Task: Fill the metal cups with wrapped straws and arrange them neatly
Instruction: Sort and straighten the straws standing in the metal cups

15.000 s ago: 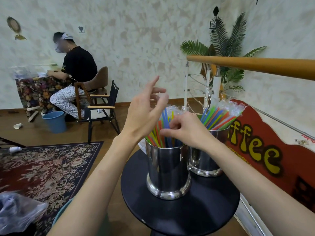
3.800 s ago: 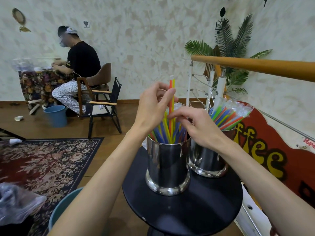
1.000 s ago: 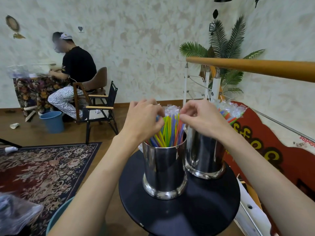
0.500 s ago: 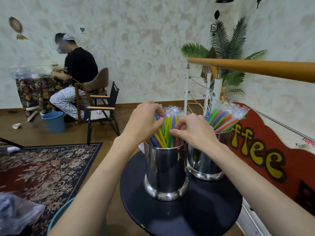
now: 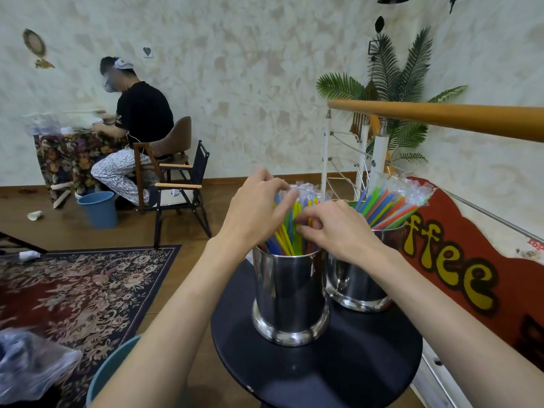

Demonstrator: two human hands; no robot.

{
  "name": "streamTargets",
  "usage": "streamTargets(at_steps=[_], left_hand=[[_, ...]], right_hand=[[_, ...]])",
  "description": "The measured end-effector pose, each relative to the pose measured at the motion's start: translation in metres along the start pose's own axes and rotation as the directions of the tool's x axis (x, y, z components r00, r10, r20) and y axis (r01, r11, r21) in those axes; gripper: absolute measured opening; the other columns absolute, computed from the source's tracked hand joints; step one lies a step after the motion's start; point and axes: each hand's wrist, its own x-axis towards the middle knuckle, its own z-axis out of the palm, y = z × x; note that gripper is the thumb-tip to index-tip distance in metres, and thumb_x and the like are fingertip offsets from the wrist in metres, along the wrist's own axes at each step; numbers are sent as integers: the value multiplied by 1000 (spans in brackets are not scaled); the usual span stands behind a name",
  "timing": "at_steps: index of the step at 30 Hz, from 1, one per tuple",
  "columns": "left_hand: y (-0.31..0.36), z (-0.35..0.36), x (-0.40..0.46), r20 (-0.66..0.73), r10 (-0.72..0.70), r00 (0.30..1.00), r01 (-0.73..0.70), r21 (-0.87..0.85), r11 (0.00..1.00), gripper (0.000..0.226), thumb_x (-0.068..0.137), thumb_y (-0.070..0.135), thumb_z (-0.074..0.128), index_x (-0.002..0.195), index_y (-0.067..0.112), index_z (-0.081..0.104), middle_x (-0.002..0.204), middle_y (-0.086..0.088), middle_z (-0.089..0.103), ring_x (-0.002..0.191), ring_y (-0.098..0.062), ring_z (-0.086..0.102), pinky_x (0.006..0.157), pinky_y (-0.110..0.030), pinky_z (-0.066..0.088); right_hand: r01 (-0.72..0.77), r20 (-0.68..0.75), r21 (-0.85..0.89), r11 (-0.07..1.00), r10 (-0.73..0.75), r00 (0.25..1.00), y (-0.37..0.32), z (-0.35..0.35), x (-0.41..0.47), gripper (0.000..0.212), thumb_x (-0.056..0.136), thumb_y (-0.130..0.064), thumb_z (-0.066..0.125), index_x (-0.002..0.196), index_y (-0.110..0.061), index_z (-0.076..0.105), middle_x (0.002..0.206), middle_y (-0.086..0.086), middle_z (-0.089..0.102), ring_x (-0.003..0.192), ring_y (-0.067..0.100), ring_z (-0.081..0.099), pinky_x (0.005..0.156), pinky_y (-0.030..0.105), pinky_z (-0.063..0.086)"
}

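Round black table [image 5: 318,366] carries two metal cups, touching or nearly so. Near cup [image 5: 290,293] stands upright at the table's middle, packed with wrapped straws [image 5: 287,234] (yellow, blue, green, orange, clear wrapper tips on top). Far cup [image 5: 357,278] sits just behind and to the right; its straws [image 5: 391,204] fan out, leaning right.

Both forearms reach in from the bottom edge and converge over the near cup. Left hand [image 5: 253,216]: fingers curled over the bundle's left side, fingertips on the wrapper tips. Right hand [image 5: 332,228]: knuckles up, fingers bent and pinching among the straws at centre. Fingertips of the two hands nearly meet.
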Motion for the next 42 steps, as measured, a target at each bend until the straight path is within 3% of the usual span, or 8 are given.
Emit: streamTargets(at_steps=[3, 6, 13, 16, 20, 24, 35, 42], left_hand=[[0, 1, 1, 5, -7, 1000, 7, 31, 999, 48, 93, 55, 63, 124, 18, 69, 109, 0, 54, 103, -20, 60, 86, -41, 52], [0, 2, 0, -5, 0, 1000, 0, 98, 995, 39, 93, 40, 67, 127, 22, 65, 112, 1, 55, 106, -21, 61, 86, -42, 52], [-1, 4, 0, 0, 25, 1000, -25, 141, 990, 28, 93, 15, 61, 118, 23, 70, 117, 0, 60, 110, -22, 58, 86, -43, 51], [-2, 7, 0, 12, 52, 999, -54, 205, 977, 20, 98, 31, 59, 111, 25, 73, 109, 1, 63, 106, -23, 59, 81, -40, 49], [-5, 13, 2, 28, 19, 999, -27, 319, 947, 41, 86, 67, 62, 101, 30, 70, 103, 5, 59, 102, -21, 57, 75, -35, 37], [-4, 20, 6, 29, -10, 1000, -1, 363, 932, 46, 79, 71, 67, 100, 30, 65, 108, 5, 60, 107, -22, 56, 80, -36, 35], [-1, 17, 5, 4, -48, 999, 46, 226, 973, 26, 87, 53, 70, 97, 29, 70, 108, 5, 64, 106, -20, 57, 81, -36, 35], [-4, 4, 4, -4, -80, 997, 79, -92, 993, 34, 87, 22, 69, 120, 21, 59, 94, 15, 54, 102, -16, 60, 87, -39, 48]], right_hand=[[54, 28, 23, 998, -55, 998, 0, -3, -1, 23, 99, -36, 60, 118, -38, 72, 61, -14, 54, 78, 13, 56, 71, 39, 51], [72, 75, 88, 993, -79, 994, -1, -6, -3, 22, 98, -32, 61, 116, -34, 74, 65, -13, 62, 74, 9, 59, 70, 37, 51], [-61, -18, 50, 997, 62, 998, 2, -11, -1, 16, 89, -35, 72, 77, -26, 72, 70, -8, 65, 76, 12, 59, 70, 32, 48], [-123, -61, 45, 991, 126, 990, 3, -8, -2, 18, 89, -35, 74, 75, -23, 71, 71, -6, 65, 79, 15, 59, 71, 29, 44], [-157, -123, 66, 985, 164, 979, 1, -5, -3, 19, 90, -34, 75, 79, -18, 76, 71, -4, 65, 77, 15, 60, 70, 29, 45], [-177, -154, 33, 984, 180, 972, -3, 0, -2, 24, 90, -41, 73, 87, -18, 79, 78, -1, 66, 80, 17, 53, 70, 28, 38], [-285, -151, -15, 958, 279, 948, -6, 7, -1, 22, 90, -49, 71, 86, -28, 69, 87, -4, 59, 96, 22, 60, 70, 32, 38], [-288, -133, -4, 958, 285, 949, -5, 5, -1, 18, 91, -44, 70, 83, -29, 66, 86, -5, 59, 94, 21, 59, 70, 32, 38]])
